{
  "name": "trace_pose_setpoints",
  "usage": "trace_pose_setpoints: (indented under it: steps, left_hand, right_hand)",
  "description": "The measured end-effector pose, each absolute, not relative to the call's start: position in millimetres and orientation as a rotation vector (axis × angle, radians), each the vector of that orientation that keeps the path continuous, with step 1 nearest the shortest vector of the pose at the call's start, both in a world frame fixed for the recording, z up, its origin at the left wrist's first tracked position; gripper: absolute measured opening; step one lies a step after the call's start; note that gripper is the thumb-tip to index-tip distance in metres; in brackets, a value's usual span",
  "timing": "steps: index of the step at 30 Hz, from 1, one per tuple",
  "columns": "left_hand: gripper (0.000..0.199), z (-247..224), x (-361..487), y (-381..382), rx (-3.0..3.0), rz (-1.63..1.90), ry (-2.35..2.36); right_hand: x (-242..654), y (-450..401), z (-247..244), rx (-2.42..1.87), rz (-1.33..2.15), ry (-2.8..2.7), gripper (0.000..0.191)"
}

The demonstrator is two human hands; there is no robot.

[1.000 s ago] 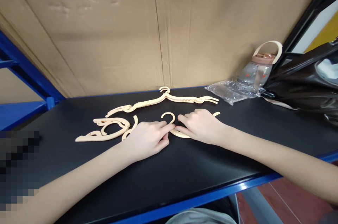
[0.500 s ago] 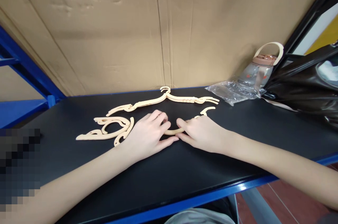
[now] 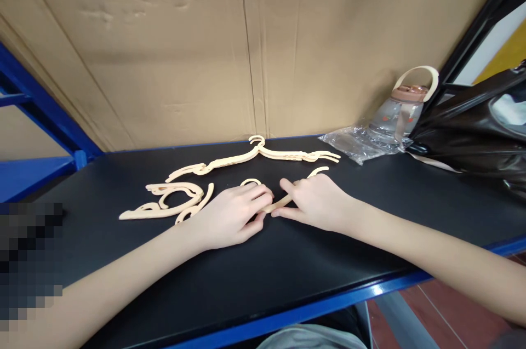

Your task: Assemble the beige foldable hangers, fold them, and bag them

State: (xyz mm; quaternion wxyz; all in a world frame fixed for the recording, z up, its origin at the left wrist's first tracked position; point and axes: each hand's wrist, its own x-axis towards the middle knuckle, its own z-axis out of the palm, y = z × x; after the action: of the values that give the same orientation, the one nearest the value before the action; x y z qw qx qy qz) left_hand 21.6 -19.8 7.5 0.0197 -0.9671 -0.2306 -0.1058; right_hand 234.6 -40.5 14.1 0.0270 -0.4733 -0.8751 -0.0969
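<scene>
The left hand (image 3: 234,215) has its fingers closed on the middle of a cream hanger (image 3: 282,205), the hook arching just beyond them. The right hand (image 3: 320,202) grips the hanger's arm between thumb and fingers, a tip showing past the knuckles. Left of the left fingers, a folded hanger (image 3: 164,213) lies on the worktop (image 3: 263,278); beyond both hands' fingers rest spread-out hangers (image 3: 234,160).
</scene>
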Motion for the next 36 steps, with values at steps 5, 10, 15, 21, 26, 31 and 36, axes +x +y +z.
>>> trace_pose_setpoints:
  steps: [5,10,15,21,26,31,36]
  left_hand:
    - [0.008,9.8,20.7,-19.2,-3.038,-0.277,-0.751]
    - [0.007,9.0,19.9,-19.3,-3.047,-0.305,-0.717]
    - [0.007,8.2,18.8,-19.8,-3.033,-0.333,-0.686]
    - [0.01,8.5,21.1,-21.9,-3.023,-0.348,-0.707]
    - [0.012,9.0,22.1,-23.4,-3.023,-0.311,-0.791]
    - [0.013,9.5,22.4,-23.8,-3.007,-0.336,-0.81]
    - [0.013,7.3,21.4,-23.5,-2.99,-0.329,-0.832]
  right_hand:
    - [236.7,-37.0,9.5,-1.518,-0.379,-2.65,0.072]
    - [236.4,-37.7,10.6,-1.435,-0.348,-2.68,0.062]
    - [238.8,-36.2,14.3,-1.337,-0.203,-2.74,0.048]
    - [241.5,-36.8,20.5,-1.351,-0.142,-2.772,0.051]
    - [245.4,-42.4,33.5,-1.336,0.036,-2.864,0.044]
    - [247.9,-37.8,33.9,-1.19,0.393,-2.841,0.038]
    - [244.4,-34.3,30.3,-1.161,0.525,-2.764,0.032]
